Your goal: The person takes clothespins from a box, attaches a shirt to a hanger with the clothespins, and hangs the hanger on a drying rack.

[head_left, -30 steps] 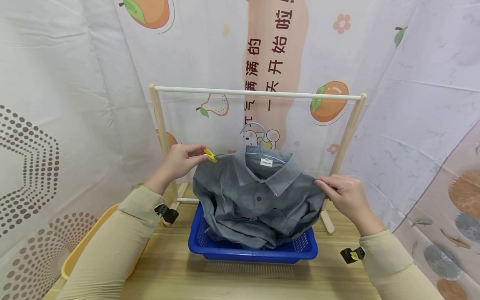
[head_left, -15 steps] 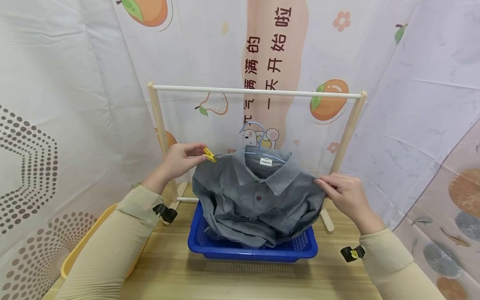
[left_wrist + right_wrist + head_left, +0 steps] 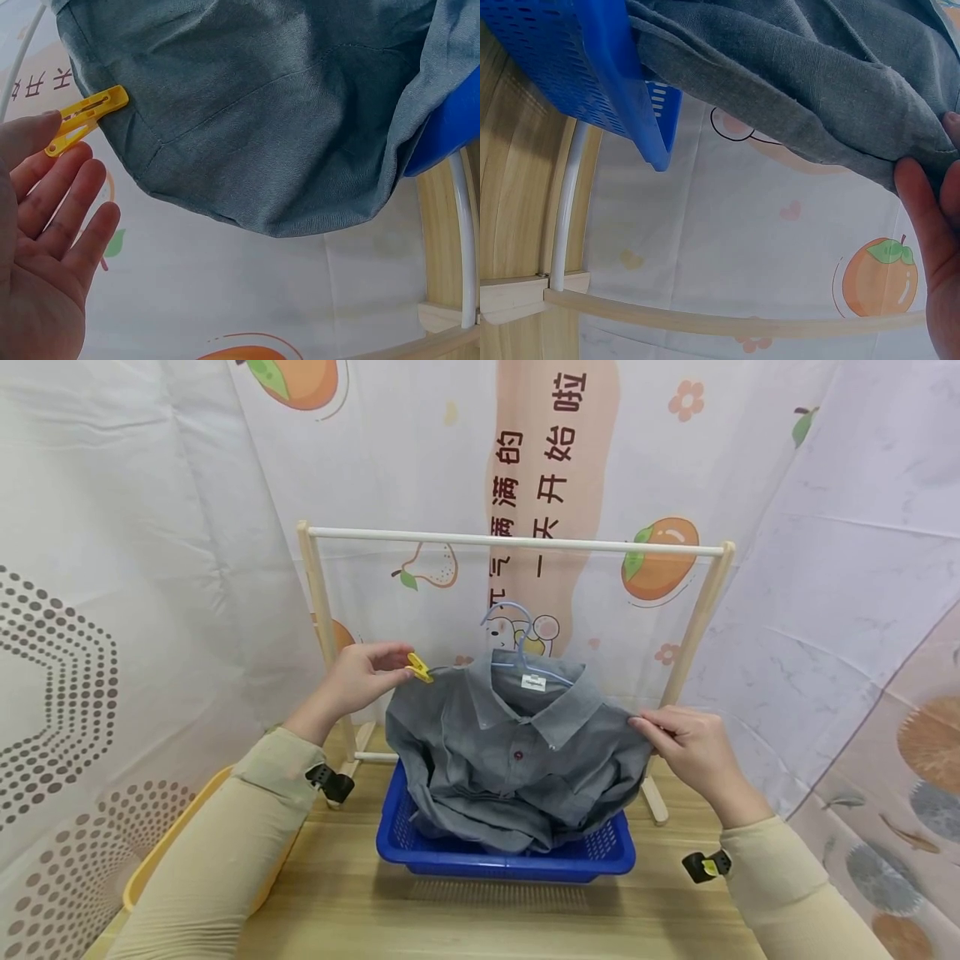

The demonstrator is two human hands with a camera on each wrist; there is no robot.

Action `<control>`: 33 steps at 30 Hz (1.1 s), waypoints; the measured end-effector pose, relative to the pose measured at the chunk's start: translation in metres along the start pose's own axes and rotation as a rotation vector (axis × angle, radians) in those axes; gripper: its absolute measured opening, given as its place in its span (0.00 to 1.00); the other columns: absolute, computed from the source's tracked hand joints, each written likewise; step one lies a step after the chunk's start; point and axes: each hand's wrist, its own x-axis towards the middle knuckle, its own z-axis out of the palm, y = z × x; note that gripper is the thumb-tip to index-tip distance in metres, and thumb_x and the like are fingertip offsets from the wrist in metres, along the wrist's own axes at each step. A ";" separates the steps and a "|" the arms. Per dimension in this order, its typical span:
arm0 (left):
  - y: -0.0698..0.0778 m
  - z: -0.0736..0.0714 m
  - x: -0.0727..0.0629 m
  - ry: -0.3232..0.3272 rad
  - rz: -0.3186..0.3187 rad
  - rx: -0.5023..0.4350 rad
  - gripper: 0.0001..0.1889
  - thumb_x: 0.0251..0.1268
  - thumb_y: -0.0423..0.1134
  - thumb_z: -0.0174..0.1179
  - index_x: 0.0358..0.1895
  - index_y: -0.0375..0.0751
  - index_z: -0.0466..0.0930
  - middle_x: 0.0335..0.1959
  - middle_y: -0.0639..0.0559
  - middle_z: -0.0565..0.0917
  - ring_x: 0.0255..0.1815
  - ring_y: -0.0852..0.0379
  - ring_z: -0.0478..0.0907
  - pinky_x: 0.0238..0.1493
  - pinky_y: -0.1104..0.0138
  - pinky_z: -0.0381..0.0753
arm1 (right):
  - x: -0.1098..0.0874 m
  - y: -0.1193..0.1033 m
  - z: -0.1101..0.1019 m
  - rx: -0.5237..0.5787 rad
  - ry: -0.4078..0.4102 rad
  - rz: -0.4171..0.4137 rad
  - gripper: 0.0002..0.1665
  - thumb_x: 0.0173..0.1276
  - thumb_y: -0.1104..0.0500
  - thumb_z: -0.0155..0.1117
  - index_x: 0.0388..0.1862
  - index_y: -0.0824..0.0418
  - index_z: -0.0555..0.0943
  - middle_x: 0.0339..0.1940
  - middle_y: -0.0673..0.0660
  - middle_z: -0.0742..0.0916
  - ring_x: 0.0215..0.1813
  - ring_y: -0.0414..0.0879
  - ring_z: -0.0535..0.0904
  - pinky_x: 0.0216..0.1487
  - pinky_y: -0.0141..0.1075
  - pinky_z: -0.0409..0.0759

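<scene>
A grey button-up shirt (image 3: 517,760) hangs on a light blue hanger (image 3: 522,643), its lower part bunched in a blue basket (image 3: 506,867). My left hand (image 3: 363,681) pinches a yellow clothespin (image 3: 90,112) between thumb and fingers. The clothespin's tip is on the shirt's shoulder edge, at the left in the head view. On the opposite shoulder, my right hand (image 3: 690,752) pinches the cloth between thumb and fingers. Part of the right hand lies outside the right wrist view. The hanger's arms are mostly hidden inside the shirt.
Behind the basket stands a wooden rack with a white top rail (image 3: 517,541); the hanger's hook is below that rail. A yellow basket (image 3: 180,835) sits at the left, partly behind the left sleeve. The wooden table (image 3: 450,927) extends toward the front. Printed curtains surround it.
Both hands stay at the shoulders with almost no movement. The head view shifts only slightly.
</scene>
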 end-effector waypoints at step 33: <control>-0.006 -0.011 -0.008 0.066 0.174 -0.014 0.20 0.64 0.32 0.71 0.59 0.36 0.83 0.58 0.41 0.81 0.54 0.45 0.81 0.58 0.46 0.78 | -0.003 0.001 0.000 -0.006 0.005 0.000 0.06 0.61 0.64 0.77 0.36 0.55 0.93 0.25 0.44 0.88 0.22 0.30 0.77 0.25 0.25 0.76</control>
